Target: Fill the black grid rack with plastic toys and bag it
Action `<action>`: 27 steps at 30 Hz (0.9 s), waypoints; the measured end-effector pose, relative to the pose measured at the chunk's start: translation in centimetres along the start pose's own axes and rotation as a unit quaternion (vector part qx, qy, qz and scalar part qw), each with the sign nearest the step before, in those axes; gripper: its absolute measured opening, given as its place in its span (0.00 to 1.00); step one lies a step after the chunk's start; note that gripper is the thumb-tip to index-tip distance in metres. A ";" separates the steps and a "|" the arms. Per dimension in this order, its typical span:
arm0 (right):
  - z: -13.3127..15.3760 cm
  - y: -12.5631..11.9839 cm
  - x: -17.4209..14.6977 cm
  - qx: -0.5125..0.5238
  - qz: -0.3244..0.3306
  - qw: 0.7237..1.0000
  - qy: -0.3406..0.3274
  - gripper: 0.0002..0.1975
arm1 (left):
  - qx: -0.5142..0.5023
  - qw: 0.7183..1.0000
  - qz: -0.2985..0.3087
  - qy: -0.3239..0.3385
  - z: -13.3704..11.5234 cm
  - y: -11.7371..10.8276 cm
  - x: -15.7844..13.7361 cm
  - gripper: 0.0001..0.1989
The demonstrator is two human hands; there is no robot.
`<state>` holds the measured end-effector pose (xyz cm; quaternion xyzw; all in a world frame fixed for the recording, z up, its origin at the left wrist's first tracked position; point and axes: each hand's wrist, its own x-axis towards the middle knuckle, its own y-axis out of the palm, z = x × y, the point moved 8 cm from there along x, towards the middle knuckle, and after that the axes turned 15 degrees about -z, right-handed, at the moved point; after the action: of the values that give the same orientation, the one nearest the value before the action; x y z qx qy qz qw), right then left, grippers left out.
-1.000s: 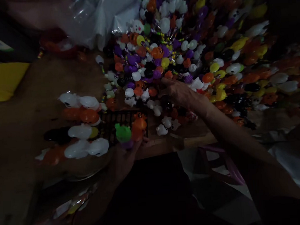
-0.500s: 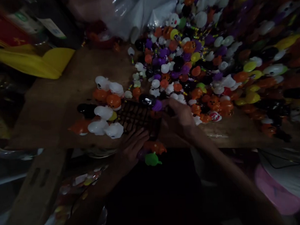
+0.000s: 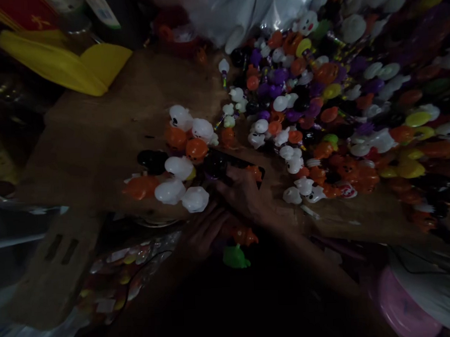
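Observation:
In the dim head view, my right hand [image 3: 244, 190] is closed on a small black and purple toy [image 3: 215, 166], over a dark gridded tray [image 3: 236, 160]. My left hand [image 3: 202, 232] rests at the tray's near side, its fingers stretched out flat. Just to the left sits a cluster of toy figures, among them a white one [image 3: 179, 168], an orange pumpkin-like one [image 3: 197, 150] and a black one [image 3: 152, 162]. Close to my left hand, at the table's front edge, are a green toy [image 3: 235, 256] and an orange toy [image 3: 245, 234]. My hands hide much of the tray.
A large heap of small white, orange, purple and black toys [image 3: 282, 104] covers the right of the wooden table [image 3: 86, 145]. A yellow object [image 3: 71, 68] and a plastic bag [image 3: 225, 12] lie toward the back. A pink tub [image 3: 402, 300] stands low right.
My right hand has moved left and down over the tray with the black and purple toy. My left hand stays by the near edge. The camera view has shifted.

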<state>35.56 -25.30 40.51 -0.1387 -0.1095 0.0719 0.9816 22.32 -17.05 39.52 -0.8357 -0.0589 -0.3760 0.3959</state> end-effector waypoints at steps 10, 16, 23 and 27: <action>0.5 -0.3 -1.0 -0.103 -0.044 0.983 -0.147 0.08 | -0.043 0.998 -0.001 -0.043 0.5 0.2 -0.5 0.25; 0.8 0.3 -1.0 -0.103 -0.011 0.975 -0.199 0.07 | -0.027 0.998 -0.010 -0.047 0.4 0.3 -0.4 0.27; 1.2 0.5 -1.1 -0.128 -0.005 0.967 -0.222 0.07 | -0.047 0.997 -0.033 -0.052 0.4 0.2 -0.5 0.22; 0.8 0.7 -1.4 -0.150 -0.008 0.960 -0.235 0.06 | -0.048 0.996 -0.009 -0.075 0.5 0.6 -1.7 0.24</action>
<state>33.92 -24.67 40.80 -0.2626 -0.3481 0.0775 0.8966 21.69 -16.78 37.77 -0.8790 -0.0782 -0.3182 0.3463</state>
